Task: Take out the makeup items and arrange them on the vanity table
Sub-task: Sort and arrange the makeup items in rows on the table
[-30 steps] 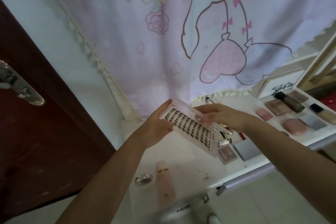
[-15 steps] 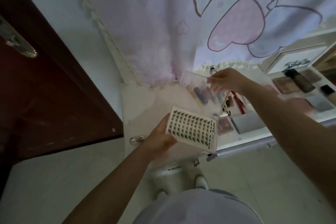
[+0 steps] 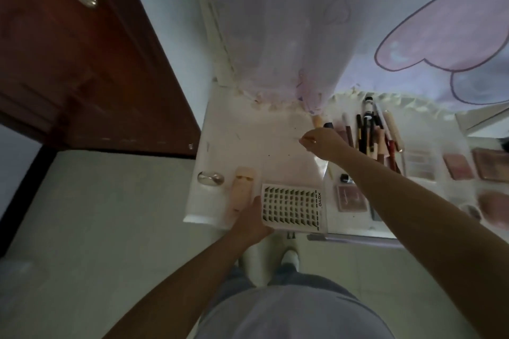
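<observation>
White lash tray (image 3: pixel 293 208) held by left hand (image 3: pixel 252 224) at vanity table (image 3: pixel 220 146) front edge, clear lid (image 3: pixel 292 151) pinched flat by right hand (image 3: pixel 321 142) further back; next, probably releasing both

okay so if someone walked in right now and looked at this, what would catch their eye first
Probably the white lash tray with its dark grid of lash clusters, held by the left hand at the vanity table's near edge. Next, the row of brushes and pencils beyond the right hand, under the pink cartoon curtain.
</observation>
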`<action>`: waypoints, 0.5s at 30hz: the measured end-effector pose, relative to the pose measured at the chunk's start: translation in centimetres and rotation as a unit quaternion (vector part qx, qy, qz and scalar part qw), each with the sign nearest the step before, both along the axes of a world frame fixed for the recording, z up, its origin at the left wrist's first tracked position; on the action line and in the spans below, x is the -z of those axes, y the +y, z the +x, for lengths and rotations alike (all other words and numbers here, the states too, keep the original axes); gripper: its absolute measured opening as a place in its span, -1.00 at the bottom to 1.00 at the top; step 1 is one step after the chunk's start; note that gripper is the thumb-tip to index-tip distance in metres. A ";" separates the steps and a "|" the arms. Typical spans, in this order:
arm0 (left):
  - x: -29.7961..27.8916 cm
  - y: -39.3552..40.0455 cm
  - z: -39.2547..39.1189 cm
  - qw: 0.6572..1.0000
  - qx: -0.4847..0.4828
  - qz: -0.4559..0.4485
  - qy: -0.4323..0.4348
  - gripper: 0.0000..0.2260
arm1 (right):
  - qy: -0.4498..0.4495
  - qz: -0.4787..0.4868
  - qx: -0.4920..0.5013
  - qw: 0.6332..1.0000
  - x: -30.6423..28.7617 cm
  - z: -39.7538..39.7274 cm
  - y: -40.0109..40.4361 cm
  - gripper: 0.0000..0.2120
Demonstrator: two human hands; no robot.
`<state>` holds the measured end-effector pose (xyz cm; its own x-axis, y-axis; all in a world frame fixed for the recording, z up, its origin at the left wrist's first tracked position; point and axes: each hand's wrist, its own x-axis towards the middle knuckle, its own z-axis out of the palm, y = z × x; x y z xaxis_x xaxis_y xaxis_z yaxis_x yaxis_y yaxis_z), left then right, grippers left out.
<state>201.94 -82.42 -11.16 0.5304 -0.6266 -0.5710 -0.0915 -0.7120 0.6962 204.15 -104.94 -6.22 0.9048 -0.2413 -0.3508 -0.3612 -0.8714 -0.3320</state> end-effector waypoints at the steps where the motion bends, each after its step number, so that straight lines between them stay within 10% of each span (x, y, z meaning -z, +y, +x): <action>1: -0.1 0.0 -0.1 1.000 -0.003 0.007 0.000 -0.47 | 0.006 0.000 -0.006 1.000 0.3 0.2 -0.1 -0.66; 15: -8.2 -2.9 10.0 0.988 -0.137 -0.013 -0.068 -0.52 | -0.263 -0.009 0.014 0.965 -4.9 8.4 -1.5 -0.68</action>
<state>211.97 -85.31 -3.00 0.7528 -0.4626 -0.4683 0.0077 -0.7051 0.7090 212.55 -106.46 -1.35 0.9492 -0.2707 0.1602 -0.1708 -0.8713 -0.4601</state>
